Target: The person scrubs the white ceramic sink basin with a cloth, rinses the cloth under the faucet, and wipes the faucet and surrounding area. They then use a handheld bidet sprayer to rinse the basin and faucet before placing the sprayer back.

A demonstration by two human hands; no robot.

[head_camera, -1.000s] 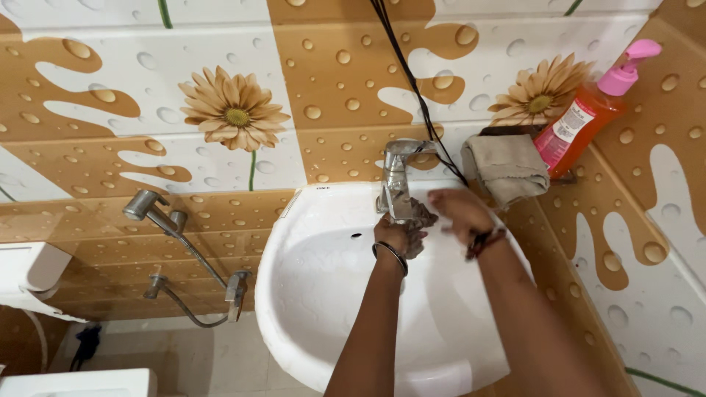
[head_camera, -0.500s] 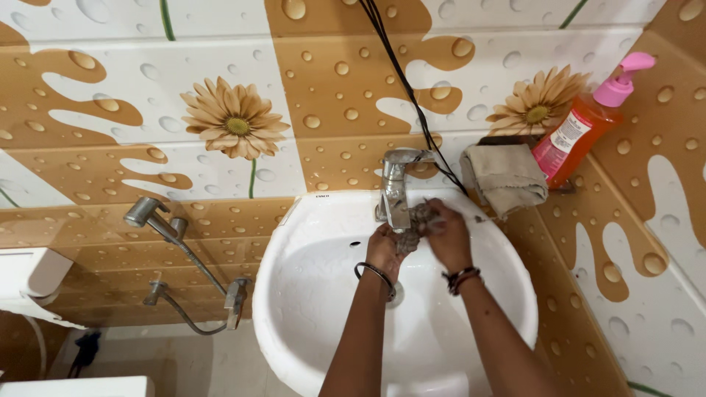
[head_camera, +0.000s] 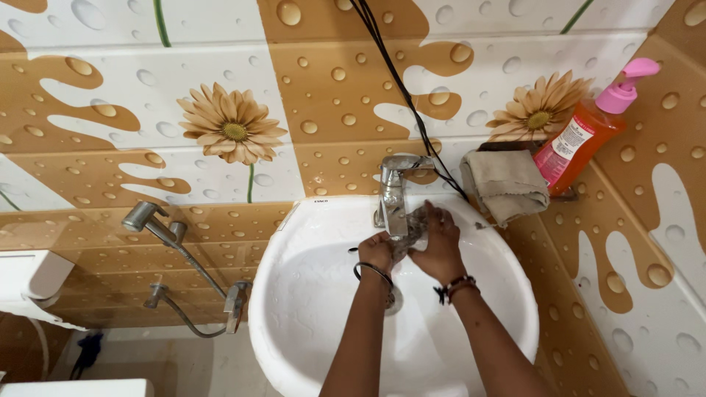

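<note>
Against the tiled wall, one white basin point(head_camera: 309, 309) fills the middle, its back rim touching the wall and its front rim running out of the bottom of the view; the bowl lies open to the left of the arms and, more narrowly, to their right. One chrome tap point(head_camera: 395, 192) stands upright at the middle of the back rim, spout pointing down into the bowl. At the basin's back right corner one folded grey-brown cloth point(head_camera: 506, 184) hangs off a small shelf, with one orange pump bottle point(head_camera: 581, 140) leaning beside it. One hand shower point(head_camera: 151, 220) hangs well left of the basin.

Under the spout sits one dark scrubbing pad point(head_camera: 413, 224), crumpled, so its long axis cannot be told. The left hand point(head_camera: 376, 250) is curled shut on its lower edge; the right hand point(head_camera: 440, 242) is cupped over it, fingers point(head_camera: 430, 217) pointing toward the tap.
</note>
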